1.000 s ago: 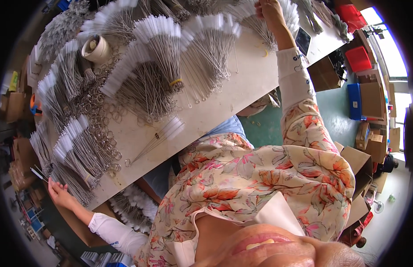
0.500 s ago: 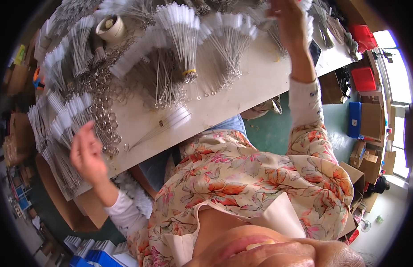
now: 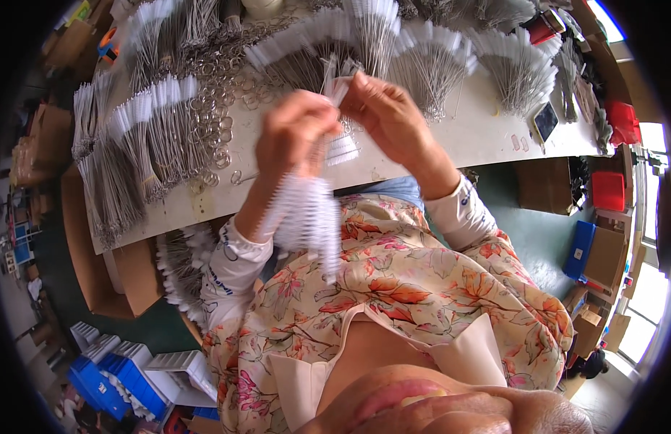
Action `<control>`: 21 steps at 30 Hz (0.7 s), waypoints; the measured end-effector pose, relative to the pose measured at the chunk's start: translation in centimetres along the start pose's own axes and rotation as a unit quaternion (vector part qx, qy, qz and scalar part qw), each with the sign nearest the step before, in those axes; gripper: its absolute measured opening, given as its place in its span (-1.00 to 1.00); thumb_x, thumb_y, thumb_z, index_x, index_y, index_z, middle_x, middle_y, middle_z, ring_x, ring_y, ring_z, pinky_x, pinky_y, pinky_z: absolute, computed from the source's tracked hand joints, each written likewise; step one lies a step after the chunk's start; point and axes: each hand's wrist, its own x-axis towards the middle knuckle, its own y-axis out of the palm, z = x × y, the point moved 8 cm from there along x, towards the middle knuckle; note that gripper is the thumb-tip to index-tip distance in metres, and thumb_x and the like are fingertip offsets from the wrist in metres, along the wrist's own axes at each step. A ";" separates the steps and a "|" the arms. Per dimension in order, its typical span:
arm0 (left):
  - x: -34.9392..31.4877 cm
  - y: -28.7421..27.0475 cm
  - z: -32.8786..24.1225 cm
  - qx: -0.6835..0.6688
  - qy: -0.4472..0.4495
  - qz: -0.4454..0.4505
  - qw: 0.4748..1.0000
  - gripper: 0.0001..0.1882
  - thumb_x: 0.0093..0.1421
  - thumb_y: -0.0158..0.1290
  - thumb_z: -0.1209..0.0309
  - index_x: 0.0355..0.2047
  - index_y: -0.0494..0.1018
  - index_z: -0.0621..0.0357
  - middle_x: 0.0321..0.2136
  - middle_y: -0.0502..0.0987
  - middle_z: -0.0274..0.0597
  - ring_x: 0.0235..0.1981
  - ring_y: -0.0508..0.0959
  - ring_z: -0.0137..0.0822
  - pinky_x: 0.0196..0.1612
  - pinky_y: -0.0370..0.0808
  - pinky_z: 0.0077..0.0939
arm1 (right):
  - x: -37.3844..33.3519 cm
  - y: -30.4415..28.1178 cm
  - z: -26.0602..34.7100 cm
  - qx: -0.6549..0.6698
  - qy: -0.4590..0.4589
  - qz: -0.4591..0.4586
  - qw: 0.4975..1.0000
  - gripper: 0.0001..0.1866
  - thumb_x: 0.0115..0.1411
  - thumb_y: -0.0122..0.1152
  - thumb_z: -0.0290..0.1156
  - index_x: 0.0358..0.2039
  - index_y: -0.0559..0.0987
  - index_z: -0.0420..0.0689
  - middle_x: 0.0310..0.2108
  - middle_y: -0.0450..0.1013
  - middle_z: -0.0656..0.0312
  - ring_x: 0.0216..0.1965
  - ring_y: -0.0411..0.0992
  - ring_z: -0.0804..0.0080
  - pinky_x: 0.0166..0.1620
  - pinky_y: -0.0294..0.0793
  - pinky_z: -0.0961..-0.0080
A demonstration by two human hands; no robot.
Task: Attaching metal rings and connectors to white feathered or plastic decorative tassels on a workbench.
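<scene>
My left hand (image 3: 296,134) is closed around a small bundle of wire-handled brushes (image 3: 306,217). Their white bristle ends hang down toward my chest, over the table's front edge. Close against it, my right hand (image 3: 397,119) has its fingers pinched together at a thin whitish piece (image 3: 340,88) between the two hands; motion and fingers hide what kind it is. Just below the hands, a few more white-bristled brushes (image 3: 343,150) lie on the table, their other ends covered by my hands.
Fanned piles of brushes (image 3: 437,65) spread across the white table (image 3: 494,141). Metal rings (image 3: 216,126) lie heaped left of my hands. A dark-screened device (image 3: 545,121) rests at the right. Open cardboard boxes (image 3: 111,278) and blue bins (image 3: 104,383) stand below on the left.
My right hand has come back from the far right side of the table. My left hand has moved right from the left-hand piles, and brushes now hang from it. The view has shifted.
</scene>
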 end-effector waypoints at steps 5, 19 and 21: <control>-3.1 3.2 -0.3 0.138 0.009 0.043 0.989 -0.62 -0.07 0.16 0.52 -0.18 0.42 0.16 -0.27 0.39 -0.21 -0.27 0.41 -0.24 -0.23 0.38 -0.38 | 0.1 -0.7 -0.7 0.278 0.042 0.052 0.958 -0.79 0.24 -0.06 -0.31 -0.25 0.44 -0.17 -0.45 0.44 0.36 -0.42 0.40 0.51 -0.35 0.43 0.61; -8.8 3.0 1.3 0.010 -0.192 0.098 0.976 -0.72 0.00 0.13 0.52 -0.22 0.43 0.19 -0.46 0.50 -0.18 -0.47 0.53 -0.29 -0.44 0.47 -0.48 | -5.4 0.5 -2.4 -0.539 0.041 0.182 0.821 -0.90 0.08 0.08 -0.48 -0.47 0.49 -0.24 -0.59 0.45 0.19 -0.62 0.36 0.45 -0.53 0.31 0.57; -8.8 1.8 -0.2 0.017 -0.127 0.051 0.990 -0.66 -0.08 0.19 0.50 -0.24 0.44 0.17 -0.45 0.51 -0.19 -0.50 0.51 -0.28 -0.47 0.45 -0.49 | -5.4 1.7 -3.2 -0.457 0.157 0.182 0.857 -0.87 0.12 0.07 -0.43 -0.45 0.51 -0.23 -0.59 0.43 0.24 -0.62 0.34 0.52 -0.53 0.29 0.61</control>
